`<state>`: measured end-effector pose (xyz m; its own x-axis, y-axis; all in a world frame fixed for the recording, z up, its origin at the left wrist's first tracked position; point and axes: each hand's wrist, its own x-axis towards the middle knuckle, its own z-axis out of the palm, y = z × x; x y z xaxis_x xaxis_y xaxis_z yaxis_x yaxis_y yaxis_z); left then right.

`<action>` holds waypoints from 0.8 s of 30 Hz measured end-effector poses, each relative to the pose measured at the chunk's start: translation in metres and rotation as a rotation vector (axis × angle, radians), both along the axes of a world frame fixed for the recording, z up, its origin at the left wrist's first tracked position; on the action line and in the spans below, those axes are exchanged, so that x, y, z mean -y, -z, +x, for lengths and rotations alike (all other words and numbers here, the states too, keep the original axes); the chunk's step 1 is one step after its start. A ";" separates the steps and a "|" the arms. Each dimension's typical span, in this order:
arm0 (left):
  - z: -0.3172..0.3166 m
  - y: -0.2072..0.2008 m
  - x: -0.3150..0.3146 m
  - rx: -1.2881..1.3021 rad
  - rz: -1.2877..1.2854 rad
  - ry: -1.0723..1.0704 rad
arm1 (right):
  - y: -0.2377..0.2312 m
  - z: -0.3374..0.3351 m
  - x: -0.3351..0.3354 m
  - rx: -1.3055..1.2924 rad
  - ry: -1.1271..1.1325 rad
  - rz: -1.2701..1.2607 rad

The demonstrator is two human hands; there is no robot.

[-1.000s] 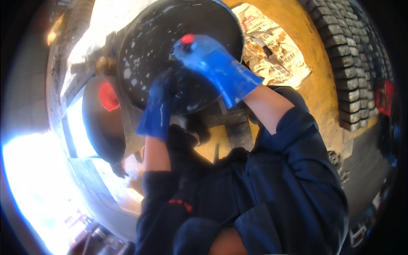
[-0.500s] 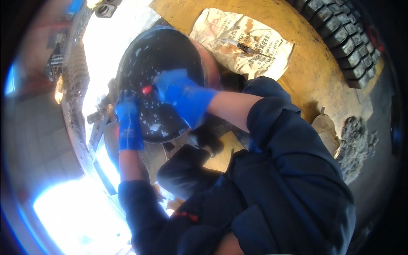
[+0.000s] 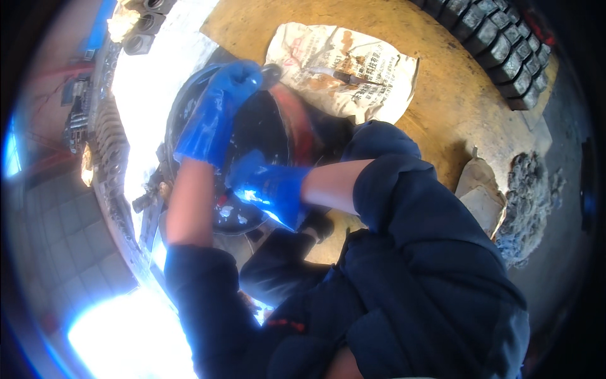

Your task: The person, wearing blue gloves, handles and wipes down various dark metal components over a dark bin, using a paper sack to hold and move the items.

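Under left fingers (image 3: 243, 76) and right fingers (image 3: 243, 173), black tub (image 3: 257, 130); whether clamped, cannot tell

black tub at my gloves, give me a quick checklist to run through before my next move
1. Gloves on: ok, blue gloves cover the left hand and the right hand.
2. Left hand's hold: cannot tell; it is at the far part of the black tub, and a dark rounded piece shows beside it.
3. Right hand's hold: cannot tell, its grip is hidden.
4. Tub surface free of spots: not ok, pale specks show near the right hand.
5. Slender tool apart from both hands: ok, it lies on the paper sack.
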<state>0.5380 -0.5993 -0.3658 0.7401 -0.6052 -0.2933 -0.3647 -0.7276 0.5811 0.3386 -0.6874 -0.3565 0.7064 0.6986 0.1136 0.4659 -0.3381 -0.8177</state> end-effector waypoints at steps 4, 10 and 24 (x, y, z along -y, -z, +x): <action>0.010 -0.012 -0.022 0.155 -0.069 -0.076 | 0.013 -0.003 -0.005 -0.017 -0.031 0.102; 0.010 0.008 -0.152 0.152 -0.069 -0.366 | 0.073 0.050 -0.089 -0.105 0.243 -0.216; -0.164 0.090 -0.227 0.020 0.279 -0.447 | 0.014 0.090 -0.053 -0.249 0.553 0.024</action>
